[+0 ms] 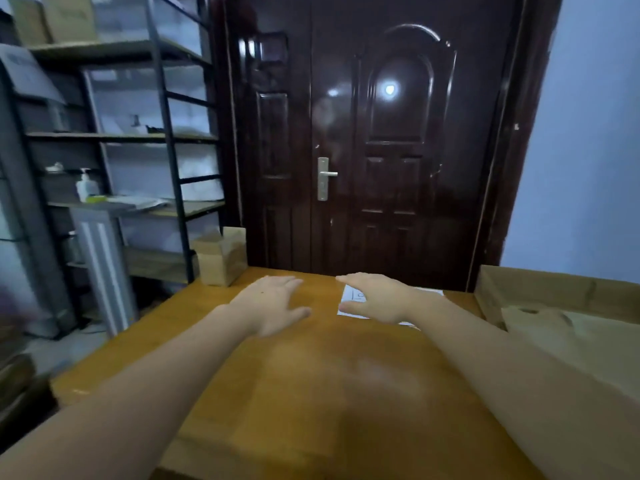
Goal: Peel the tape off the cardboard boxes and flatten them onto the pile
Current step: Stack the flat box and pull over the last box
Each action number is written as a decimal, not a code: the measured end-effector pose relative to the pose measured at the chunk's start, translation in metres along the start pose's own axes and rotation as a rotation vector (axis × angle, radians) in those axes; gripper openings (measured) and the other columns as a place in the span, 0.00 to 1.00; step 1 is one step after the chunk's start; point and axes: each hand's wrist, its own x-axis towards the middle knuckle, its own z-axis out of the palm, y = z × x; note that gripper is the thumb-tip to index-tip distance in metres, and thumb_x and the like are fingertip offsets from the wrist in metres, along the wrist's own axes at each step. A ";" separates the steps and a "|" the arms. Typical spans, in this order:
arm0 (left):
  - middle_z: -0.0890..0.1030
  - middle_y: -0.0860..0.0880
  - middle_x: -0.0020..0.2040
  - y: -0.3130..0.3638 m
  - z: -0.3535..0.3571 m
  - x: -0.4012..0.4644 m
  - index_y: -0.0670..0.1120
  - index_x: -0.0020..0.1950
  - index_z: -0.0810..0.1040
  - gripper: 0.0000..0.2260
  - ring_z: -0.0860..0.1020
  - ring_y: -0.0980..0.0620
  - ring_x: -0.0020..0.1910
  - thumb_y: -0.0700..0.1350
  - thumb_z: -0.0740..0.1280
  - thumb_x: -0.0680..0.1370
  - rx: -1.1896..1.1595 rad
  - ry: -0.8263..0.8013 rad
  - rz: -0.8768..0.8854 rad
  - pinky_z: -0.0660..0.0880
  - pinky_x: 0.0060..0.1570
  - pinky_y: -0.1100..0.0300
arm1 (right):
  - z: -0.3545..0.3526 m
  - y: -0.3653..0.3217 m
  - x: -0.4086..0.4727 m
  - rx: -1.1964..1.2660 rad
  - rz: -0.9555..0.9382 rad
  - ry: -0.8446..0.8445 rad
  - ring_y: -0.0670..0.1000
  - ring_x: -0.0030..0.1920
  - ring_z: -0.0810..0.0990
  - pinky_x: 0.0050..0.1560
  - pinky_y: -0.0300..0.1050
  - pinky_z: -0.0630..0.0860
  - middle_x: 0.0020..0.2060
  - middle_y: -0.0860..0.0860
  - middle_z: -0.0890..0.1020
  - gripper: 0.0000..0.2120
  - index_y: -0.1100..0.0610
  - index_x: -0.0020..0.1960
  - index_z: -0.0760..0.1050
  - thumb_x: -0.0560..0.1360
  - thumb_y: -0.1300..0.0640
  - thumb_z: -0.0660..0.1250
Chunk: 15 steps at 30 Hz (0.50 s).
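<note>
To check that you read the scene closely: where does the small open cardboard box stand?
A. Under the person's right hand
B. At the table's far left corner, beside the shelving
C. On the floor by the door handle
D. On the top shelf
B: the small open cardboard box sits on the far left corner of the table, next to the metal shelving, clear of the left hand and the right hand.

White label (353,301) print apparently too blurred.
</note>
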 end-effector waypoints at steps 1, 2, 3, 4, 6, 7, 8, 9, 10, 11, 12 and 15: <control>0.57 0.50 0.83 -0.018 -0.001 0.002 0.51 0.84 0.55 0.37 0.57 0.47 0.81 0.70 0.55 0.80 0.010 0.000 -0.026 0.56 0.79 0.50 | 0.002 -0.009 0.018 -0.020 -0.026 -0.015 0.49 0.79 0.59 0.78 0.47 0.58 0.80 0.47 0.61 0.34 0.47 0.82 0.56 0.80 0.37 0.62; 0.58 0.50 0.83 -0.033 -0.004 0.002 0.51 0.84 0.55 0.37 0.58 0.47 0.81 0.70 0.55 0.80 0.019 0.003 -0.043 0.56 0.79 0.50 | 0.005 -0.017 0.035 -0.031 -0.050 -0.030 0.50 0.79 0.59 0.78 0.47 0.58 0.80 0.48 0.61 0.35 0.48 0.82 0.56 0.81 0.37 0.62; 0.58 0.50 0.83 -0.048 -0.006 0.004 0.51 0.84 0.54 0.37 0.58 0.47 0.81 0.70 0.55 0.81 0.029 0.001 -0.063 0.56 0.79 0.50 | 0.007 -0.025 0.052 -0.031 -0.068 -0.042 0.50 0.79 0.60 0.78 0.48 0.59 0.80 0.48 0.61 0.35 0.48 0.82 0.56 0.81 0.36 0.62; 0.57 0.50 0.83 -0.063 -0.008 0.006 0.51 0.84 0.54 0.37 0.58 0.47 0.81 0.69 0.54 0.81 0.041 0.002 -0.077 0.57 0.79 0.51 | 0.010 -0.032 0.069 -0.031 -0.085 -0.050 0.50 0.79 0.60 0.78 0.48 0.59 0.80 0.48 0.61 0.35 0.49 0.82 0.56 0.81 0.36 0.62; 0.57 0.49 0.83 -0.091 -0.012 0.013 0.50 0.84 0.54 0.37 0.58 0.47 0.81 0.69 0.54 0.81 0.065 -0.006 -0.106 0.57 0.79 0.51 | 0.016 -0.048 0.102 -0.026 -0.121 -0.056 0.50 0.79 0.60 0.78 0.48 0.59 0.80 0.48 0.61 0.36 0.49 0.82 0.56 0.81 0.37 0.62; 0.58 0.49 0.83 -0.106 -0.012 0.017 0.49 0.84 0.54 0.37 0.58 0.47 0.81 0.69 0.54 0.82 0.077 -0.002 -0.121 0.57 0.79 0.51 | 0.018 -0.056 0.119 -0.028 -0.145 -0.058 0.51 0.79 0.60 0.78 0.48 0.59 0.80 0.48 0.61 0.36 0.50 0.82 0.56 0.81 0.37 0.62; 0.59 0.48 0.83 -0.120 -0.012 0.022 0.49 0.84 0.55 0.37 0.59 0.47 0.80 0.69 0.54 0.82 0.087 0.005 -0.132 0.58 0.78 0.50 | 0.021 -0.065 0.135 -0.027 -0.169 -0.060 0.51 0.79 0.60 0.78 0.47 0.59 0.80 0.48 0.61 0.36 0.50 0.82 0.56 0.81 0.37 0.62; 0.60 0.48 0.82 -0.134 -0.012 0.028 0.48 0.83 0.56 0.36 0.60 0.47 0.80 0.68 0.55 0.82 0.091 0.012 -0.144 0.58 0.78 0.50 | 0.024 -0.073 0.152 -0.025 -0.188 -0.065 0.51 0.79 0.60 0.78 0.47 0.59 0.80 0.49 0.60 0.35 0.50 0.82 0.56 0.81 0.38 0.62; 0.61 0.48 0.82 -0.147 -0.012 0.034 0.48 0.83 0.57 0.36 0.60 0.47 0.80 0.68 0.55 0.82 0.097 0.021 -0.157 0.59 0.78 0.50 | 0.026 -0.081 0.169 -0.021 -0.204 -0.069 0.52 0.79 0.60 0.78 0.48 0.59 0.80 0.49 0.61 0.35 0.51 0.82 0.56 0.81 0.39 0.63; 0.61 0.47 0.82 -0.160 -0.012 0.041 0.48 0.83 0.57 0.36 0.61 0.47 0.80 0.67 0.55 0.82 0.111 0.023 -0.172 0.59 0.78 0.50 | 0.029 -0.088 0.186 -0.009 -0.219 -0.068 0.52 0.79 0.60 0.78 0.49 0.59 0.80 0.49 0.61 0.35 0.51 0.82 0.56 0.81 0.39 0.63; 0.62 0.47 0.82 -0.172 -0.012 0.048 0.47 0.83 0.58 0.35 0.61 0.46 0.79 0.67 0.56 0.82 0.126 0.026 -0.184 0.59 0.78 0.50 | 0.033 -0.094 0.204 0.004 -0.231 -0.066 0.52 0.79 0.61 0.78 0.50 0.60 0.80 0.49 0.61 0.35 0.51 0.82 0.56 0.81 0.39 0.63; 0.63 0.47 0.81 -0.209 -0.010 0.073 0.47 0.82 0.60 0.33 0.63 0.46 0.78 0.65 0.56 0.83 0.177 0.048 -0.210 0.60 0.77 0.50 | 0.044 -0.113 0.258 0.022 -0.255 -0.066 0.53 0.79 0.61 0.77 0.51 0.62 0.80 0.49 0.61 0.35 0.50 0.82 0.56 0.81 0.39 0.63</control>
